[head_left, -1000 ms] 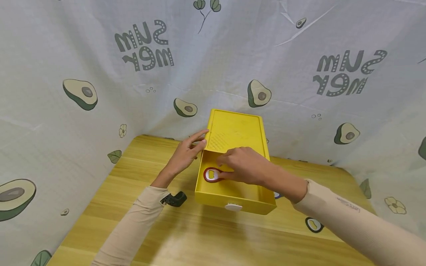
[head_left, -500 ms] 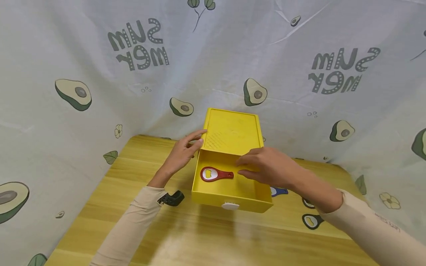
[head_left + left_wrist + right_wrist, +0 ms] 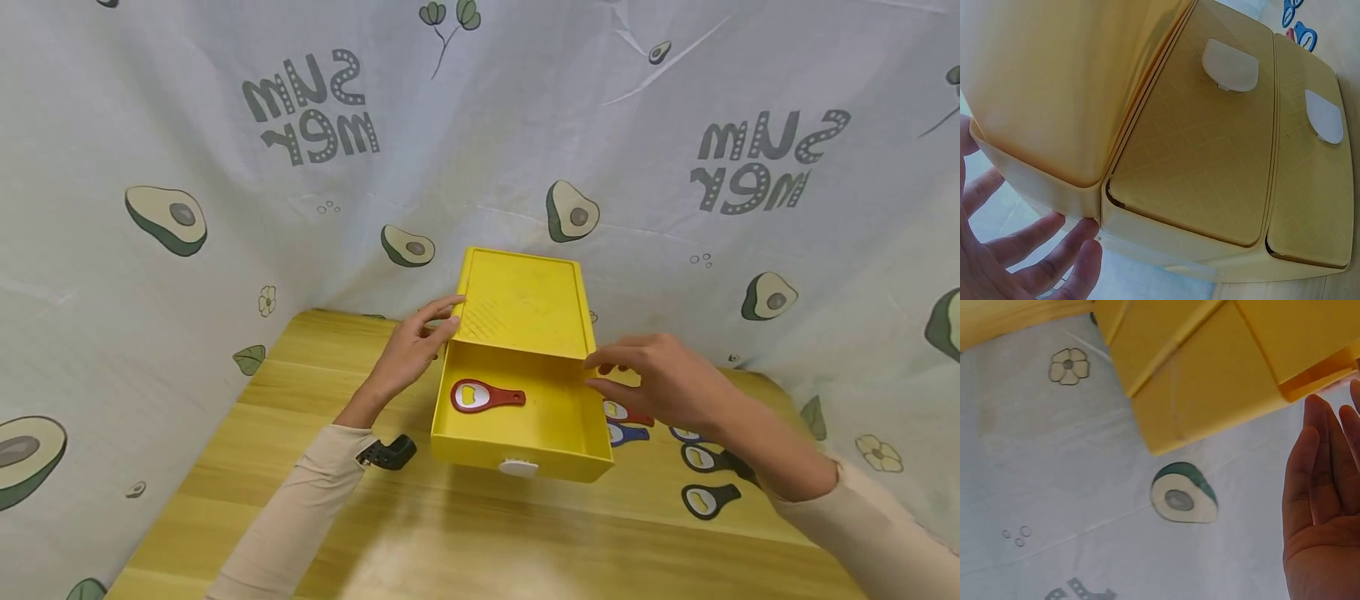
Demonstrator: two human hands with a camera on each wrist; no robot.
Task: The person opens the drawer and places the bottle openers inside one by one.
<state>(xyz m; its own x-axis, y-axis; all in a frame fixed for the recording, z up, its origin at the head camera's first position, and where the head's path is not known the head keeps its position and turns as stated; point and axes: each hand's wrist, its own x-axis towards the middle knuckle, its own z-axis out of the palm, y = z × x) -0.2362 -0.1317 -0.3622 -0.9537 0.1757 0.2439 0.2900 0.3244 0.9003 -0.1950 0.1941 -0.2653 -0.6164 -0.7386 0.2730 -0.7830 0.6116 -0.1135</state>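
Observation:
A yellow drawer cabinet (image 3: pixel 525 300) has its top drawer (image 3: pixel 480 452) pulled out. Inside that drawer, toward the left, lies a red bottle opener (image 3: pixel 498 397). My left hand (image 3: pixel 405 354) rests its fingers and thumb against the cabinet's upper left edge; the left wrist view shows those fingertips (image 3: pixel 1088 228) along its side. Beside the right rim of the drawer is my right hand (image 3: pixel 671 379), its fingers loosely bent and nothing between them. Two lower drawers with white handles (image 3: pixel 1230 64) are closed in the left wrist view.
Right of the cabinet, several bottle openers lie on the wooden table (image 3: pixel 465 542): a red one (image 3: pixel 637 417), a blue one (image 3: pixel 632 434) and a black one (image 3: pixel 726 493) among them. A white avocado-print cloth (image 3: pixel 480 150) hangs close behind the cabinet.
My right hand has let go of the red bottle opener, leaving it in the drawer, and moved right to the drawer's rim. My left hand stays at the cabinet.

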